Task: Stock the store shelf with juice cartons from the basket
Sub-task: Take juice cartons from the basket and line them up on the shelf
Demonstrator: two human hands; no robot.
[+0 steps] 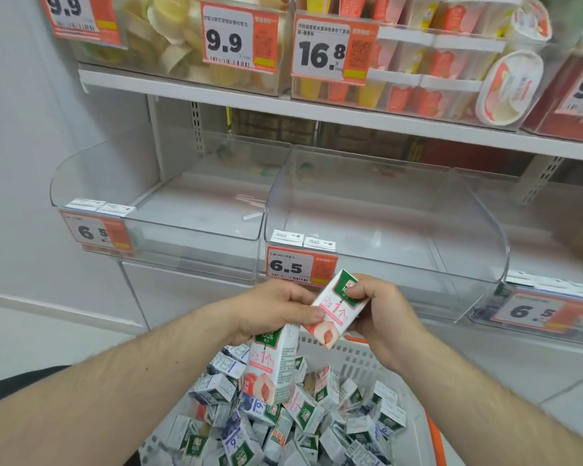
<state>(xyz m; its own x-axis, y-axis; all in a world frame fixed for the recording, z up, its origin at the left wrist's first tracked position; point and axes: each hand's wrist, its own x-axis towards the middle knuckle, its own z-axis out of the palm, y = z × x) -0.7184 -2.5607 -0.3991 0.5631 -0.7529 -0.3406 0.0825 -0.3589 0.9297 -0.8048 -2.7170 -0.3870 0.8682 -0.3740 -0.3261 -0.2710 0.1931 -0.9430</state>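
Two peach juice cartons in hand above a full basket, facing clear shelf bins.

Left hand fingers grip one upright carton; right hand fingers pinch a tilted carton at 12 o'clock of the basket. Both read "100%". Three tags read "6.5"; the nearest bin stands at 12 o'clock beyond.

Two hands, the left hand and the right hand, each grip one peach carton: the left carton hangs over the basket, the right carton is tilted just above its far rim. Too many cartons lie heaped in the basket to count. Behind the basket stand three clear bins, each with one 6.5 price tag. Four more price tags hang on the shelf above.
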